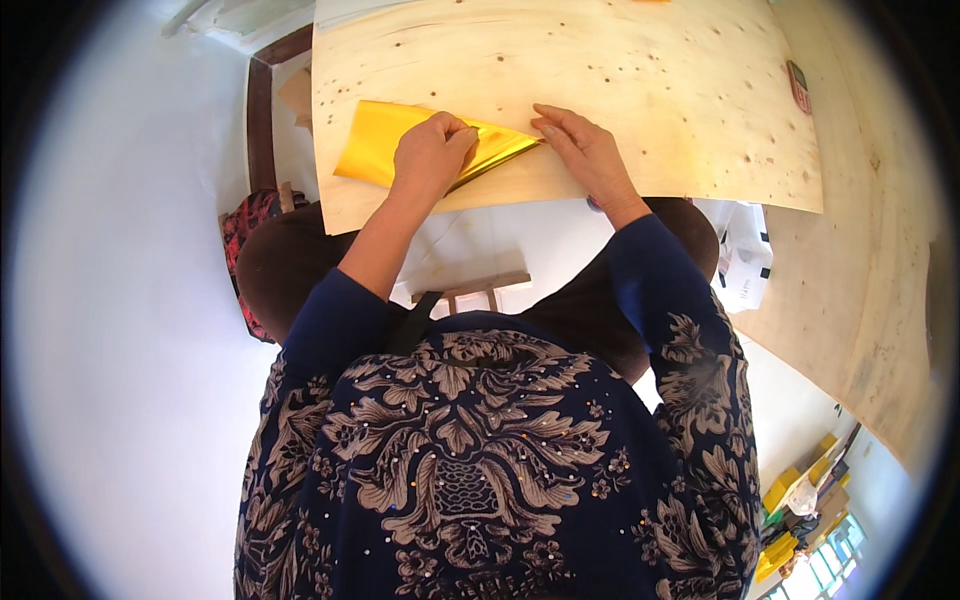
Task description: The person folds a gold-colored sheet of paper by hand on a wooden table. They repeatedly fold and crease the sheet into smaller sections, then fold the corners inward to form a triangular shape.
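Observation:
A shiny gold foil sheet (372,140) lies on the pale wooden board, folded to a narrow point at its right end. My left hand (430,155) is closed over its middle, thumb and curled fingers gripping the foil and hiding part of it. At the pointed tip is my right hand (590,152), its fingers stretched out and the thumb slightly apart from them. That thumb is beside the tip; whether it touches the foil is hard to make out.
The knotted wooden board (650,75) spans the space before me, its near edge above my knees. A small red and dark device (798,87) lies at its right edge. A white bag (745,255) is by my right knee, a red and black patterned cloth (245,225) by the left.

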`<state>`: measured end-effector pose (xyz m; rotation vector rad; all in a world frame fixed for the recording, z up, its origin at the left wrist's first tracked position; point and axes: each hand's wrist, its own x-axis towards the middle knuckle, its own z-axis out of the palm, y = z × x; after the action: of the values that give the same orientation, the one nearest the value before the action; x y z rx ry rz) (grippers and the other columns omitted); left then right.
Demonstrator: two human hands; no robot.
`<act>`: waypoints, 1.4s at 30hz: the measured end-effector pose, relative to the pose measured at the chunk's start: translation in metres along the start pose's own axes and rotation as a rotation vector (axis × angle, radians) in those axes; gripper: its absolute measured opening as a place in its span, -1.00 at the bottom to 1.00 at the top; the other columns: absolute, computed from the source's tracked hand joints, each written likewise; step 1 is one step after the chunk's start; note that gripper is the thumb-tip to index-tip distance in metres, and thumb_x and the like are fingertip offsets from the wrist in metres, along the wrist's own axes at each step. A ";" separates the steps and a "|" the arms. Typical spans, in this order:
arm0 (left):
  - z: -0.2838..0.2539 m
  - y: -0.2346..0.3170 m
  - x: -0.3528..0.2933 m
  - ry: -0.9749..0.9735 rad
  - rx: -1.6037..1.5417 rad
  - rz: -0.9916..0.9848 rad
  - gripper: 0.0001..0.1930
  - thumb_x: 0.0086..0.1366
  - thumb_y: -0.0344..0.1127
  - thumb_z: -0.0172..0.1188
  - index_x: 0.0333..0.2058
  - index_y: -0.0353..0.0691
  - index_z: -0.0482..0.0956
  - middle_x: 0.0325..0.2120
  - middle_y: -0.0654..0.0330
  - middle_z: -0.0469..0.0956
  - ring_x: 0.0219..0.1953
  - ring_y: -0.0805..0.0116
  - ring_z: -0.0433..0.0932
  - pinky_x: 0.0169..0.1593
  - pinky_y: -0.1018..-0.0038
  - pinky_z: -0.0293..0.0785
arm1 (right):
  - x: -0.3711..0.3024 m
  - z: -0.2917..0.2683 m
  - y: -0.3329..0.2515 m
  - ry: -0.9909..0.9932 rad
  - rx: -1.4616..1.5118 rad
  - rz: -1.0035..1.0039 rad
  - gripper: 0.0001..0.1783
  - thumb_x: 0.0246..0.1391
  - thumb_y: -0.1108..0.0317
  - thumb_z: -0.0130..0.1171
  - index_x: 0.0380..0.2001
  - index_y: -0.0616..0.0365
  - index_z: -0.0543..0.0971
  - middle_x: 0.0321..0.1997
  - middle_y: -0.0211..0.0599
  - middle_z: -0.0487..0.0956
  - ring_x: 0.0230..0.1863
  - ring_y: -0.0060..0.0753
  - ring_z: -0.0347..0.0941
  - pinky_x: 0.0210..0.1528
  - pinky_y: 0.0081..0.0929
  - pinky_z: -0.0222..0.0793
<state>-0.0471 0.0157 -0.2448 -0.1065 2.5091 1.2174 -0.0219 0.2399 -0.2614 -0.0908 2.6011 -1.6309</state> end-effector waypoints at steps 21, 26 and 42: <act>0.002 -0.007 0.005 -0.004 0.018 0.069 -0.80 0.31 -0.26 0.18 -0.33 -0.30 0.59 -0.59 0.26 0.59 -0.58 0.58 0.46 -0.43 0.59 0.39 | -0.043 0.001 0.012 0.096 -0.709 -0.571 -0.34 -0.17 0.34 0.38 0.12 0.05 0.53 -0.57 -0.44 0.30 -0.51 -0.35 0.27 -0.38 -0.37 0.13; 0.003 -0.005 0.006 0.048 0.160 0.125 -0.78 0.30 -0.21 0.18 -0.33 -0.28 0.60 -0.58 0.19 0.60 -0.55 0.46 0.53 -0.38 0.52 0.43 | -0.040 0.005 0.007 0.109 -0.750 -0.532 -0.35 -0.15 0.31 0.37 0.12 0.03 0.54 -0.59 -0.46 0.29 -0.53 -0.39 0.27 -0.39 -0.38 0.13; 0.005 -0.011 0.005 0.076 0.090 0.099 -0.79 0.28 -0.16 0.16 -0.33 -0.20 0.57 -0.54 0.15 0.61 -0.44 0.16 0.60 -0.29 0.31 0.48 | -0.039 0.007 0.010 0.161 -0.775 -0.554 -0.50 -0.10 0.27 0.36 0.01 0.03 0.61 -0.61 -0.46 0.30 -0.54 -0.39 0.28 -0.40 -0.38 0.13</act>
<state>-0.0481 0.0130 -0.2579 -0.0066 2.6593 1.1557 0.0170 0.2411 -0.2728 -0.8008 3.3729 -0.5947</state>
